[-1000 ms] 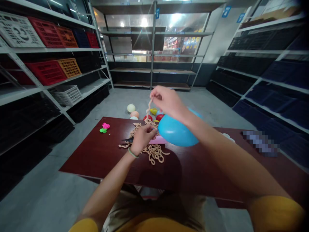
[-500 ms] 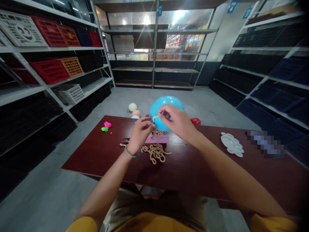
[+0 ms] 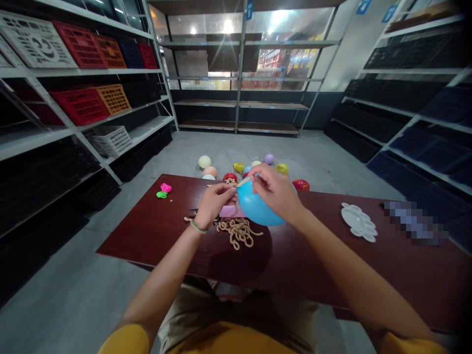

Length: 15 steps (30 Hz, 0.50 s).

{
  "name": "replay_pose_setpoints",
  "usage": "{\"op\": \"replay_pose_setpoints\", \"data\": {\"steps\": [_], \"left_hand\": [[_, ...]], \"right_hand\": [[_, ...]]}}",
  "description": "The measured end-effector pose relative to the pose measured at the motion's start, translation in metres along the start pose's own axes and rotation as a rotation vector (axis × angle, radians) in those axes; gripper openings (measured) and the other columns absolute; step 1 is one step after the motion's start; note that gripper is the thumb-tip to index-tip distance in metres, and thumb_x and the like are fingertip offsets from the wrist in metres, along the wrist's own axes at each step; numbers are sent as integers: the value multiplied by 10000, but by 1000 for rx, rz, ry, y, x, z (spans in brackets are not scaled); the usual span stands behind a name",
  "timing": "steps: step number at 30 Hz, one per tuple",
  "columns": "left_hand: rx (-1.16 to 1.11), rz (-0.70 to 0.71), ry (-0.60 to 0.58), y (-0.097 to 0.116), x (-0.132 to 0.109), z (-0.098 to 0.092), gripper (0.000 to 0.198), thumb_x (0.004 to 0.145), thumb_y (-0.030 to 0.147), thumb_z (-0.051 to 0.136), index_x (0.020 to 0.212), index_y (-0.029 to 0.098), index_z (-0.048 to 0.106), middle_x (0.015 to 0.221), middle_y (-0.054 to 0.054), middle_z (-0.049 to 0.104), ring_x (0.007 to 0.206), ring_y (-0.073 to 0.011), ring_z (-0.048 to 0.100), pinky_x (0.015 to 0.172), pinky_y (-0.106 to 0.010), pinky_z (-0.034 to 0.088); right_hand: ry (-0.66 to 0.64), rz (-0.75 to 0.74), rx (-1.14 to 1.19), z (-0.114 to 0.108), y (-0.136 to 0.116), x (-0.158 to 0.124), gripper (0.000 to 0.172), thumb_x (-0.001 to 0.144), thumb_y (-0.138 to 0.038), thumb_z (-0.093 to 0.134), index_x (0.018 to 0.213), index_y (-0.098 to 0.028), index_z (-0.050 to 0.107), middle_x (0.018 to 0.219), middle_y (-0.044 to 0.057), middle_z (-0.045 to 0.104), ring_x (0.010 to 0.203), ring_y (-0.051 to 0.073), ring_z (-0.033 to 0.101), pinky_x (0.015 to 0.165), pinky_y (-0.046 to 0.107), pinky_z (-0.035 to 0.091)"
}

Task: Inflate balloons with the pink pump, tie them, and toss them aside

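Observation:
A blue inflated balloon (image 3: 260,209) hangs below and between my hands, over the table. A short length of tan cord (image 3: 244,182) runs between my fingertips, just above the balloon. My left hand (image 3: 214,202) is closed in a pinch on the cord's left end. My right hand (image 3: 276,189) pinches the other end, its palm side covering part of the balloon. Where the balloon's neck sits is hidden by my fingers. Under my hands lies a loose pile of tan cord (image 3: 239,232), beside a pink-purple object (image 3: 230,211) partly behind the balloon.
Pink and green deflated balloons (image 3: 164,189) lie at the left of the dark red table (image 3: 140,231). A white palette (image 3: 358,222) and a blurred packet (image 3: 413,221) lie at the right. Several balloons, one pale green (image 3: 204,162), rest beyond the far edge. Shelves with crates (image 3: 75,105) stand around.
The blue balloon has swung from behind my hands to below them, nearer to me and lower. The cord is now drawn straighter between my fingers. Balloons behind have come into sight.

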<state>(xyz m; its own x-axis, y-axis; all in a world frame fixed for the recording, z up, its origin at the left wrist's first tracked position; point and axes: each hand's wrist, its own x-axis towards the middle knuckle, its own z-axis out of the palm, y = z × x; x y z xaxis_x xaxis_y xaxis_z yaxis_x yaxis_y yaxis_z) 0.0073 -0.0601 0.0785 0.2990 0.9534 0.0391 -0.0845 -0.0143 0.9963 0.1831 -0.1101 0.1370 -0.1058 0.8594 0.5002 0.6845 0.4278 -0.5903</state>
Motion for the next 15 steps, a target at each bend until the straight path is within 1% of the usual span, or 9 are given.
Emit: {"op": "replay_pose_setpoints", "data": {"steps": [3,5,9,12,15], "left_hand": [[36,27,-13,0,0,2,167,769,329,699,757,163,677,679,-5,666,634,-135,632,655,-277,543],[100,78,-7,2,-1,1,179,781,344,687,772,166,682,677,-5,666,633,-139,632,643,-270,532],[215,157,19,8,-2,-3,203,806,369,661,801,169,694,717,-20,695,655,-147,640,643,-261,513],[164,148,17,10,1,-6,190,796,358,675,799,170,699,762,-23,706,697,-143,644,691,-264,523],[44,113,32,6,5,-7,184,781,348,693,763,165,687,787,-22,702,740,-138,647,756,-273,538]], "right_hand": [[-59,80,-25,1,-3,-4,103,977,-287,414,1025,-252,498,620,-50,606,507,131,550,544,264,391],[-94,94,-15,0,-6,-6,113,993,-296,379,1035,-254,475,628,-47,625,503,136,572,543,266,404],[-55,51,-31,-2,-6,-6,106,993,-304,383,998,-249,474,753,9,695,672,180,668,619,295,456],[-39,9,-49,0,-3,-4,104,991,-306,392,988,-249,478,814,27,710,746,197,685,658,312,465],[-48,12,-70,4,0,-4,109,997,-286,382,1011,-250,484,806,12,718,702,183,683,664,310,452]]}}
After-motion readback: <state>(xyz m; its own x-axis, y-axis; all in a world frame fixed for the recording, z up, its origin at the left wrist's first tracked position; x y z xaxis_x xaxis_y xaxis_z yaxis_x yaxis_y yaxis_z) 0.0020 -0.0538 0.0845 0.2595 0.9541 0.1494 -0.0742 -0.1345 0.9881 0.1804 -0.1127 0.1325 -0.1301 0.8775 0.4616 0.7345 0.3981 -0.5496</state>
